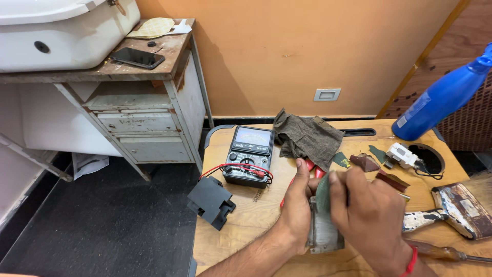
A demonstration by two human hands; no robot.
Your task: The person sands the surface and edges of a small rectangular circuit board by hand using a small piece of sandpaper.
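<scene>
Head view: wooden table against orange wall, dark floor at left, worn metal cabinet with phone on top. Left hand clamped on side of grey metal block near front table edge; right hand closed on greenish abrasive pad pressed on block top. Black multimeter, dark cloth behind hands — black plastic part overhanging left edge. Paint-stained brush, blue spray bottle crowding right side; bare wood only at front left.
</scene>
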